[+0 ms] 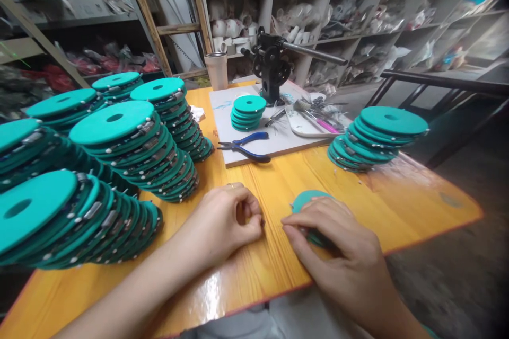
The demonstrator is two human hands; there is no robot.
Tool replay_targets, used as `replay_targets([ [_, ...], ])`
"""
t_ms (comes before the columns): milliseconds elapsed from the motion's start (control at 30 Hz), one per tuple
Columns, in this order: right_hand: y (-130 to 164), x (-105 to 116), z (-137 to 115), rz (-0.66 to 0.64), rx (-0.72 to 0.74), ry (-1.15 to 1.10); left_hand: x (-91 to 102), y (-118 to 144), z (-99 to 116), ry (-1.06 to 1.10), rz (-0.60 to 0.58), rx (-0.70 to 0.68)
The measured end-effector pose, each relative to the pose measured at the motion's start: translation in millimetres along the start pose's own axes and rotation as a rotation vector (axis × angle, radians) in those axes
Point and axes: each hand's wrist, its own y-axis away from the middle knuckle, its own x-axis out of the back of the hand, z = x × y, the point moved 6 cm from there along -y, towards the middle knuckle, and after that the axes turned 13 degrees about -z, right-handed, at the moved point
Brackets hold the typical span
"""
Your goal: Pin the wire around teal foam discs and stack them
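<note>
The right hand [334, 238] lies flat over a single teal disc [308, 198] near the front edge of the wooden table [397, 206], palm down, fingers pressed together and curled over the disc's near rim. Only the far arc of the disc shows, at 12 o'clock from the knuckles; the rest is hidden beneath the hand. The thumb and forefinger tips point toward 9 o'clock, and seem to pinch something very small at the disc's left edge, though it is too small to tell what.

The left hand [230, 217] rests on the table just beside it, at 9 o'clock from the right hand, closed in a loose fist with the fingertips curled in toward the thumb. Whether it pinches anything I cannot tell. A ring sits on 1 finger. So the disc lies at 3 o'clock from the left hand, near but apart, and the right hand is the nearer one, already touching it. The disc is round and lies flat, so it has no long axis.

Blue-handled pliers [244, 148] lie at 12 o'clock on a grey board [278, 140], with a small stack of discs [248, 111] behind. Tall leaning stacks [135, 148] stand at 10 o'clock, another stack [376, 137] at 2 o'clock.
</note>
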Motion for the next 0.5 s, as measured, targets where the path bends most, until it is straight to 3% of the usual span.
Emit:
replay_targets([
  [100, 2.0, 1.9, 3.2, 0.032, -0.040, -0.058, -6.7, 0.5, 2.2, 0.348, 0.003, -0.040],
  [267, 7.3, 4.7, 10.0, 0.105, -0.095, -0.135, -29.4, -5.6, 6.6, 0.880, -0.145, -0.048],
  [500, 7.0, 3.7, 8.5, 0.077, -0.069, -0.164, -33.6, -8.4, 3.6, 1.033, -0.158, -0.028],
])
